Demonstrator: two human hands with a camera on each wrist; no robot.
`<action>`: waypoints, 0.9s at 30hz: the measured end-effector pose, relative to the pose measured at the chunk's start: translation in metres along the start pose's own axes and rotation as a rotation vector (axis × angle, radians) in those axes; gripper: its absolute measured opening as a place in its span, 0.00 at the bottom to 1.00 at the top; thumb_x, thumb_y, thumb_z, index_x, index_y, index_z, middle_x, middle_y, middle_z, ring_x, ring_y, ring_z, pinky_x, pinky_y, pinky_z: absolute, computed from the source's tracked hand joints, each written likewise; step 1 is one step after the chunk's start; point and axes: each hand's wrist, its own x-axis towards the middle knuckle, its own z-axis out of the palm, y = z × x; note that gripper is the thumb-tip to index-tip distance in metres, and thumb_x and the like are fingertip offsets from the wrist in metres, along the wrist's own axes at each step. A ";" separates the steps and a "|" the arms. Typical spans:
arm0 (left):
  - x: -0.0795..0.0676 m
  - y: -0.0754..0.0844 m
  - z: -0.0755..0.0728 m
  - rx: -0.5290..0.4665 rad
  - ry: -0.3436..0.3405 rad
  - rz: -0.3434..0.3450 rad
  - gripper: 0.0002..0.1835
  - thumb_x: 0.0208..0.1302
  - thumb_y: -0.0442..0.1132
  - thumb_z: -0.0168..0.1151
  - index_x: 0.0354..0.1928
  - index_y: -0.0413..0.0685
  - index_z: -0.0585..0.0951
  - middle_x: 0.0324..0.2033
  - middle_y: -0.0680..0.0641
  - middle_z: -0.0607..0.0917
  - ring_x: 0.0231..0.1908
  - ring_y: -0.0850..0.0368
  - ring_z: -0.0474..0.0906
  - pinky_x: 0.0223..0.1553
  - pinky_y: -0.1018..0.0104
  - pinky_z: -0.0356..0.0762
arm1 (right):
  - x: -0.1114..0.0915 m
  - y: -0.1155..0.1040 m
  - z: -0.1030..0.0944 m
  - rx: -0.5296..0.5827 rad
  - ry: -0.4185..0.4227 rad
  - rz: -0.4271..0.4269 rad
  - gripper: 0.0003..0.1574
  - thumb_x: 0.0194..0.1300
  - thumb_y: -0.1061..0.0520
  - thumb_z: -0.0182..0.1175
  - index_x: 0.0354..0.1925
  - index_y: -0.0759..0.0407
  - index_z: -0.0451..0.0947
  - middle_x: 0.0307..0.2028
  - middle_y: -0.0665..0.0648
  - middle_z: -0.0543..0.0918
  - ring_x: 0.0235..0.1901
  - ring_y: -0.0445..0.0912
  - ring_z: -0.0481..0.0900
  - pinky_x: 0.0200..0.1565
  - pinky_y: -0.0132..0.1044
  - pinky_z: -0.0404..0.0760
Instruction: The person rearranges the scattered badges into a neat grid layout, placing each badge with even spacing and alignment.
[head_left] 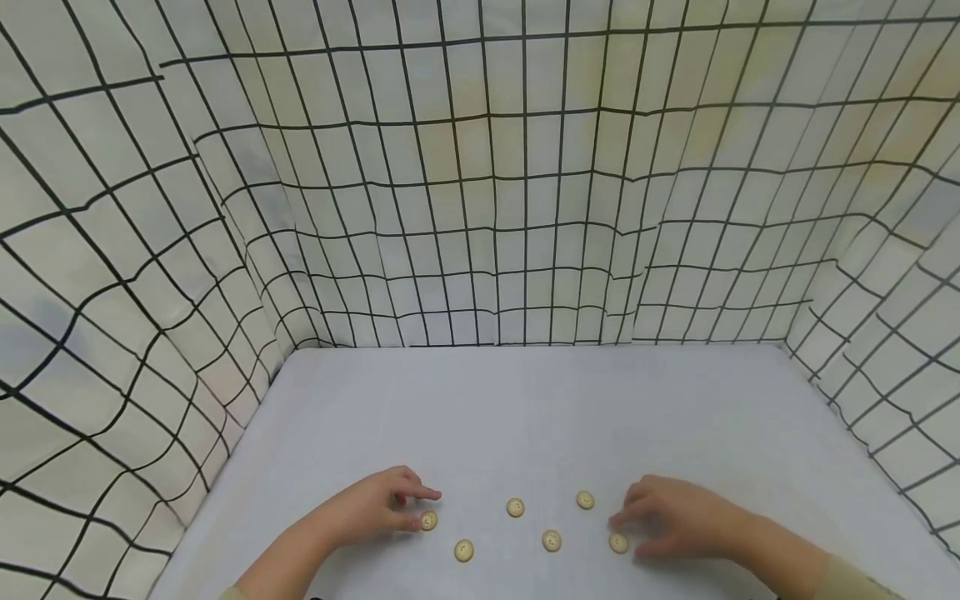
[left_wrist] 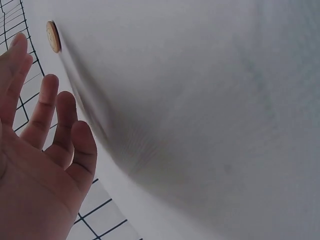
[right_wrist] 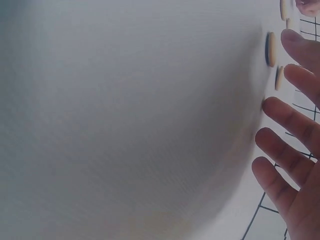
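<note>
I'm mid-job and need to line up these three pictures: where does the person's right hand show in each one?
Head: the right hand is low, right of centre, beside a button.
Left wrist: not in it; the hand at the left edge is the left hand.
Right wrist: along the right edge, partly cut off.
Shared landmark: the dark grid shows in all three.

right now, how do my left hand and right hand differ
In the head view, the left hand has a button by its thumb tip; the right hand has another button between thumb and fingers. The left hand points rightward, the right hand leftward. Both are bare; neither grips its button.
</note>
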 end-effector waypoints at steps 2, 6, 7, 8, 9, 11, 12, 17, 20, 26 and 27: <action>0.001 -0.002 0.001 0.010 -0.009 -0.001 0.19 0.55 0.46 0.74 0.51 0.62 0.87 0.42 0.59 0.78 0.40 0.61 0.71 0.44 0.65 0.71 | 0.001 0.001 0.002 0.027 -0.035 0.039 0.23 0.56 0.35 0.69 0.52 0.31 0.83 0.43 0.32 0.77 0.44 0.34 0.74 0.47 0.39 0.77; 0.003 -0.004 0.003 0.016 -0.033 -0.036 0.18 0.55 0.46 0.74 0.50 0.65 0.88 0.42 0.61 0.78 0.40 0.62 0.71 0.45 0.63 0.72 | 0.003 0.001 0.004 0.047 -0.073 0.089 0.23 0.56 0.35 0.69 0.52 0.28 0.83 0.44 0.31 0.76 0.44 0.33 0.73 0.47 0.39 0.77; 0.003 -0.004 0.003 0.019 -0.036 -0.045 0.17 0.55 0.46 0.74 0.49 0.66 0.88 0.42 0.62 0.78 0.40 0.62 0.71 0.45 0.63 0.72 | 0.003 0.000 0.004 0.047 -0.075 0.091 0.23 0.56 0.35 0.69 0.52 0.28 0.83 0.43 0.31 0.76 0.43 0.33 0.72 0.47 0.38 0.77; 0.004 -0.005 0.003 0.023 -0.038 -0.050 0.17 0.56 0.46 0.74 0.49 0.66 0.88 0.42 0.62 0.77 0.40 0.62 0.71 0.45 0.62 0.72 | 0.003 0.000 0.004 0.046 -0.076 0.093 0.23 0.56 0.35 0.70 0.52 0.28 0.83 0.43 0.31 0.76 0.43 0.32 0.72 0.46 0.38 0.77; 0.004 -0.005 0.004 0.028 -0.040 -0.051 0.17 0.56 0.46 0.74 0.49 0.67 0.88 0.41 0.62 0.77 0.40 0.62 0.71 0.44 0.63 0.71 | 0.003 -0.001 0.003 0.044 -0.074 0.091 0.23 0.56 0.36 0.70 0.52 0.28 0.83 0.43 0.32 0.75 0.42 0.32 0.71 0.46 0.37 0.77; 0.005 -0.005 0.004 0.034 -0.040 -0.051 0.17 0.55 0.46 0.74 0.49 0.66 0.88 0.41 0.62 0.77 0.40 0.62 0.71 0.43 0.63 0.71 | 0.003 -0.002 0.003 0.047 -0.072 0.093 0.22 0.56 0.36 0.70 0.51 0.28 0.83 0.43 0.32 0.75 0.41 0.32 0.71 0.45 0.37 0.76; 0.005 -0.005 0.005 0.039 -0.041 -0.050 0.17 0.55 0.46 0.74 0.49 0.66 0.88 0.41 0.62 0.77 0.40 0.62 0.70 0.43 0.64 0.71 | 0.003 -0.002 0.003 0.049 -0.072 0.097 0.22 0.56 0.37 0.70 0.51 0.28 0.84 0.43 0.32 0.74 0.41 0.32 0.70 0.44 0.37 0.76; 0.006 -0.004 0.005 0.054 -0.051 -0.061 0.16 0.55 0.45 0.75 0.47 0.66 0.88 0.40 0.63 0.76 0.38 0.62 0.69 0.41 0.66 0.70 | 0.004 -0.002 0.007 0.049 -0.066 0.098 0.21 0.57 0.38 0.70 0.50 0.28 0.84 0.41 0.32 0.73 0.39 0.32 0.68 0.42 0.35 0.75; 0.007 -0.003 0.005 0.066 -0.054 -0.067 0.15 0.55 0.44 0.75 0.46 0.67 0.89 0.40 0.63 0.75 0.38 0.62 0.69 0.40 0.66 0.69 | 0.005 0.000 0.008 0.035 -0.056 0.075 0.20 0.57 0.38 0.70 0.50 0.29 0.85 0.41 0.32 0.72 0.38 0.32 0.68 0.41 0.34 0.74; 0.006 -0.003 0.006 0.077 -0.051 -0.060 0.15 0.54 0.42 0.75 0.45 0.66 0.89 0.40 0.62 0.75 0.38 0.61 0.69 0.40 0.65 0.69 | 0.005 0.005 0.010 -0.002 0.007 -0.032 0.19 0.58 0.38 0.70 0.49 0.32 0.86 0.40 0.33 0.72 0.38 0.31 0.67 0.39 0.31 0.73; 0.007 -0.003 0.006 0.081 -0.051 -0.061 0.15 0.54 0.43 0.75 0.45 0.66 0.89 0.40 0.63 0.75 0.38 0.62 0.69 0.40 0.65 0.70 | 0.005 0.005 0.011 -0.008 0.020 -0.052 0.19 0.58 0.38 0.70 0.49 0.33 0.86 0.40 0.33 0.72 0.38 0.31 0.67 0.39 0.30 0.73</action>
